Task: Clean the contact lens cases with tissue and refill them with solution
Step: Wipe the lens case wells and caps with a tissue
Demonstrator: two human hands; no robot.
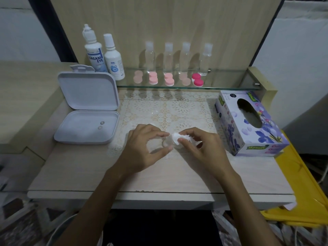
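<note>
**White tissue pressed into a lens case**

Over the lace mat (177, 107), the left hand (142, 148) pinches a small clear contact lens case (167, 142) between thumb and fingertips. The right hand (198, 146) grips a crumpled tissue (176, 136), pushing it against the case. A tissue box (248, 125) sits to the right.

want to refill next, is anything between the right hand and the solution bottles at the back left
Nothing visible blocks it. The mat between the right hand and the solution bottles lies bare; the open white box sits left of that line, though the hand holds tissue.
</note>
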